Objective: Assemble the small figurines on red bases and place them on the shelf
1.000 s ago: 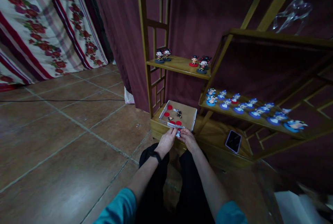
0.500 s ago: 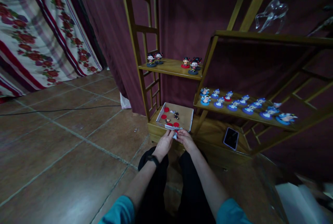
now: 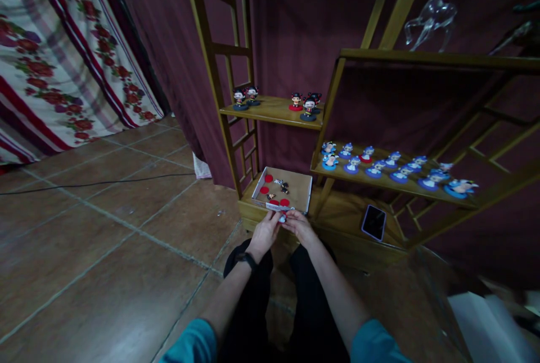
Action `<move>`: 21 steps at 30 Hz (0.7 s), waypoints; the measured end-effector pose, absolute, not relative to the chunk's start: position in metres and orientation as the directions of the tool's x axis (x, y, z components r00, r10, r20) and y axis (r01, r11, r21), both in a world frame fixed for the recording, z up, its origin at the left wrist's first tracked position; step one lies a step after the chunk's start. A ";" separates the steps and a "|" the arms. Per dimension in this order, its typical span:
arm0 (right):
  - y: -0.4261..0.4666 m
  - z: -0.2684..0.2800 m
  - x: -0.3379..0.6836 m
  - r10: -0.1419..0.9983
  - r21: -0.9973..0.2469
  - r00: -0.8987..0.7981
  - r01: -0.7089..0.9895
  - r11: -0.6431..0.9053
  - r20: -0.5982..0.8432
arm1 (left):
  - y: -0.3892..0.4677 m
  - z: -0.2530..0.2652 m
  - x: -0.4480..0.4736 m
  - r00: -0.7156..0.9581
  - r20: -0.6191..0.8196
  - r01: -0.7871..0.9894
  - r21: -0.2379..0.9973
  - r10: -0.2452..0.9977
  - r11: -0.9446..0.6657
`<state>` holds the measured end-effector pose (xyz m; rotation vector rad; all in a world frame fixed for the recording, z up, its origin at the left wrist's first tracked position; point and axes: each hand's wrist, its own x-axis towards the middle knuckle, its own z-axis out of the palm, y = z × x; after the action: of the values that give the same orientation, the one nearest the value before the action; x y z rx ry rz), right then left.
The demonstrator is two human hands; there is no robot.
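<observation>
Between my fingertips is a small white-and-blue figurine (image 3: 282, 218), with a bit of red showing beside it; most of it is hidden. My left hand (image 3: 265, 233) is closed on it from the left, a dark band around the wrist. From the right, my right hand (image 3: 300, 227) pinches the same piece. Just beyond both hands lies a shallow cardboard box (image 3: 297, 183) with a white rim. Inside it are several red round bases (image 3: 269, 178) and a few loose figurines (image 3: 284, 187), dark-haired or white.
A wooden shelf unit (image 3: 270, 108) rises ahead, with dark-haired figurines (image 3: 310, 108) on its upper left board. Several blue-and-white figurines (image 3: 377, 168) stand on the right board. Below lies a tablet-like device (image 3: 374, 222). A glass deer (image 3: 434, 17) stands at top right. A black cable (image 3: 97, 184) crosses the floor.
Both hands stay together in front of the box, fingers shifting slightly around the small figurine. The whole view has turned a little, so the shelves appear slightly further left.
</observation>
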<state>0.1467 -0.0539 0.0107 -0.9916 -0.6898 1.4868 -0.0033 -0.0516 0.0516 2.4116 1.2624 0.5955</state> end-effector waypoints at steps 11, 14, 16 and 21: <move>-0.056 0.014 0.146 0.977 -0.877 0.010 -0.442 -0.186 -0.212 | -0.034 0.032 -0.006 0.433 0.195 0.401 0.833 0.880 -0.382; -0.056 0.013 0.146 0.977 -0.871 -0.035 -0.447 -0.205 -0.212 | -0.028 0.024 -0.006 0.410 0.177 0.299 0.901 0.895 -0.315; -0.056 0.011 0.145 0.977 -0.865 -0.050 -0.457 -0.205 -0.206 | -0.026 0.021 -0.006 0.389 0.171 0.280 0.914 0.905 -0.293; -0.053 0.008 0.145 0.973 -0.855 -0.049 -0.469 -0.221 -0.225 | -0.026 0.019 -0.006 0.367 0.174 0.278 0.917 0.914 -0.286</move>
<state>0.1451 -0.0531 0.0078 -0.9955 -0.7111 1.5618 -0.0059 -0.0258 0.0188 1.7743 1.0510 0.9358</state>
